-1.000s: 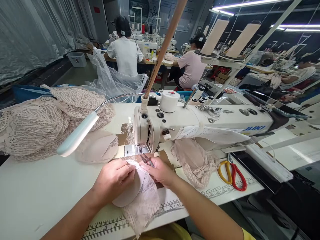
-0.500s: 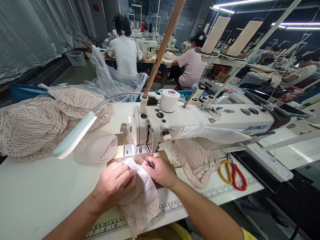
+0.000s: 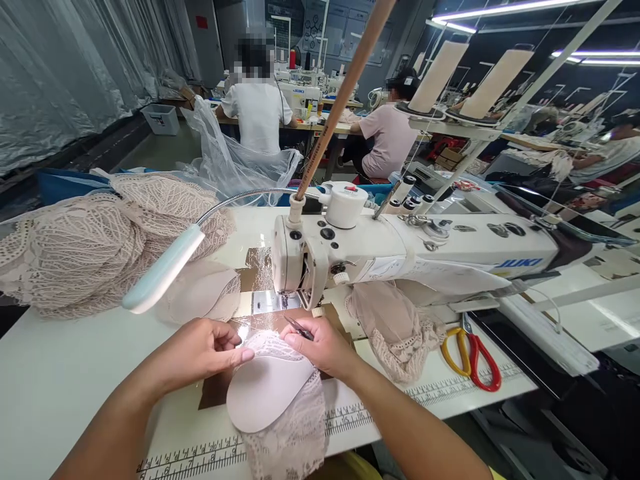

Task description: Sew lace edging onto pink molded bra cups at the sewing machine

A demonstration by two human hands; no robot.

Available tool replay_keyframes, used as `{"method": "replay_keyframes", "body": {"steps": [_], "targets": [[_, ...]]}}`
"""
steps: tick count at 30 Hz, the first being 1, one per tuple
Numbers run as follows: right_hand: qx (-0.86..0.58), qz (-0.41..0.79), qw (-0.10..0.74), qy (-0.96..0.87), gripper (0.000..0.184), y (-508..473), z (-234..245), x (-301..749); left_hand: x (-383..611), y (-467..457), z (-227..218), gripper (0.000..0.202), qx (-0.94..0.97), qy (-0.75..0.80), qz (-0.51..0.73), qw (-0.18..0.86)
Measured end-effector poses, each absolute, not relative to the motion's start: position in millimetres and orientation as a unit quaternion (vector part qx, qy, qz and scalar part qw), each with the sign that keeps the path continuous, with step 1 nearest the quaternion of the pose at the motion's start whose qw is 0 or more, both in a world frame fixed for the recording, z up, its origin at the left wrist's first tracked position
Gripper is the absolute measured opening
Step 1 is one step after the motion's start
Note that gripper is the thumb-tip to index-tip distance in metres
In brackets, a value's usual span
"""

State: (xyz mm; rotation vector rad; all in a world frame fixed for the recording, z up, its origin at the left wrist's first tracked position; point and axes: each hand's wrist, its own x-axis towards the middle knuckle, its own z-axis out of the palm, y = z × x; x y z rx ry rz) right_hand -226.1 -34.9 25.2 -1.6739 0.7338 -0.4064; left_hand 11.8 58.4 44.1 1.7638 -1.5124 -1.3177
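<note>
Under the lamp light lies a pale foam bra cup (image 3: 267,393) with a lace piece (image 3: 295,443) spread under and around it. My left hand (image 3: 213,353) is at the cup's upper left edge, thumb stretched along the lace and fingers curled behind. My right hand (image 3: 323,347) is closed around small dark thread snips (image 3: 299,327), their tips pointing up and left. Its thumb also presses the lace at the cup's upper right. Just beyond both hands stands the sewing machine's needle end (image 3: 295,267), with its metal plate (image 3: 265,302) below.
A gooseneck lamp (image 3: 165,267) hangs over the left side. Heaped lace cups (image 3: 80,253) lie at far left, one flat cup (image 3: 200,293) nearer. Right are another lace cup (image 3: 395,333) and red-and-yellow-handled scissors (image 3: 470,357). A printed ruler (image 3: 350,417) follows the front edge. Two people sit beyond.
My left hand has moved left and its thumb has stretched out, uncovering more of the cup. The cup now lies flatter and faces up. My right hand keeps the snips near the same place.
</note>
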Motion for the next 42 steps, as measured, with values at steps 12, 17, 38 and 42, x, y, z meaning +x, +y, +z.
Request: {"method": "replay_keyframes", "body": {"steps": [12,17,38,42], "targets": [[-0.723,-0.177,0.611,0.267,0.026,-33,21,-230,-24,46,28,0.031,0.505,-0.386,-0.655,0.407],[-0.742,-0.189,0.571,0.296,0.013,-29,23,-220,-33,46,24,0.032,0.516,-0.417,-0.627,0.409],[-0.740,-0.156,0.588,0.287,0.018,-32,28,-227,-38,45,25,0.035,0.524,-0.447,-0.606,0.398],[-0.744,-0.199,0.570,0.286,0.013,-28,26,-222,-39,44,21,0.036,0.529,-0.443,-0.604,0.399]]}}
